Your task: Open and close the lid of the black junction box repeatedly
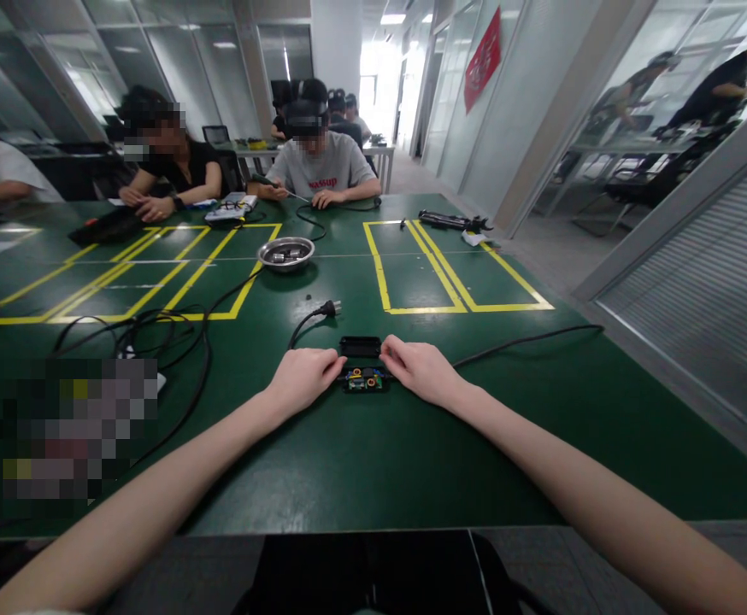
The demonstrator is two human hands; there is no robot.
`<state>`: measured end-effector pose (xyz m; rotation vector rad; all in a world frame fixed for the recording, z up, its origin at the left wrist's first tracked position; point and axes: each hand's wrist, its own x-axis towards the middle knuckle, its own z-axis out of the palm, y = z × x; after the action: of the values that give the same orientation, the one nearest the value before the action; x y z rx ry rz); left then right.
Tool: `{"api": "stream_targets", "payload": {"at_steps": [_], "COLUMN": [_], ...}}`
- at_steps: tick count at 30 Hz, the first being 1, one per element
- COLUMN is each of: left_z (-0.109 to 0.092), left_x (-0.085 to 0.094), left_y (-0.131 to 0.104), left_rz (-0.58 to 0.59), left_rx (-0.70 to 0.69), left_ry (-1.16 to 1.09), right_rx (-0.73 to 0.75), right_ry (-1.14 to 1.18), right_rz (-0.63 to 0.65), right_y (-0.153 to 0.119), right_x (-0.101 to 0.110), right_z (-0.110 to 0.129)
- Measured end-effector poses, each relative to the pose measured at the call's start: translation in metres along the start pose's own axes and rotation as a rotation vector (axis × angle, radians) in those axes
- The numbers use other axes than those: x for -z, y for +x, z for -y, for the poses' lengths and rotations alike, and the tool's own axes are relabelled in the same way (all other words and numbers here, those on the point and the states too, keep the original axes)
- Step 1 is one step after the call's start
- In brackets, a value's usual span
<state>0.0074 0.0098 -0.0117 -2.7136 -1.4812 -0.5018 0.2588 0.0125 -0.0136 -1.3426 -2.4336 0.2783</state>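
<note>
Small black rectangular plastic case (366,386) is lying flat, open side up, on the green desk (348,478) between the two hands, so its green circuit board with copper-coloured coils (367,378) is facing up. Black rectangular plastic cover (361,346) is sitting just beyond it, hollow side seemingly showing. Left hand (300,380) is holding its fingertips together at the left ends of both pieces; right hand (421,369) is curling thumb and fingers together at the right ends. Can't tell if either is actually pinching the cover or case; flanking both ends is probably steadying them. Black cable (527,342) is trailing right from behind the right hand. Black power plug (330,309) is lying beyond the cover, its cord running toward the left hand. Farther out, a round silver metal bowl (287,254) is containing small metal parts, probably so they aren't rolling off.
</note>
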Motion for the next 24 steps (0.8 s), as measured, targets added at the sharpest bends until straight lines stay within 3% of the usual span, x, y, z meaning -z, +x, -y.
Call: {"api": "stream_targets", "payload": {"at_steps": [6,13,18,21,24], "left_z": [0.000,-0.001,0.004,0.009,0.013], "left_x": [0.003,0.004,0.001,0.001,0.006], "left_y": [0.002,0.004,0.003,0.002,0.000], "left_rz": [0.033,0.071,0.015,0.042,0.069], "left_rx": [0.009,0.077,-0.063,-0.162,-0.247], "left_ry": [-0.008,-0.099,-0.094,-0.067,-0.073], "right_rx": [0.038,-0.023,-0.081,-0.028,0.018], "right_ry": [0.103,0.011,0.121,0.184,0.226], "right_rz": [0.050,0.073,-0.059,-0.169,-0.185], "right_y": [0.005,0.008,0.005,0.005,0.005], "right_x": [0.002,0.002,-0.007,-0.013,-0.015], "right_z": [-0.002,0.002,-0.007,-0.014,-0.015]}}
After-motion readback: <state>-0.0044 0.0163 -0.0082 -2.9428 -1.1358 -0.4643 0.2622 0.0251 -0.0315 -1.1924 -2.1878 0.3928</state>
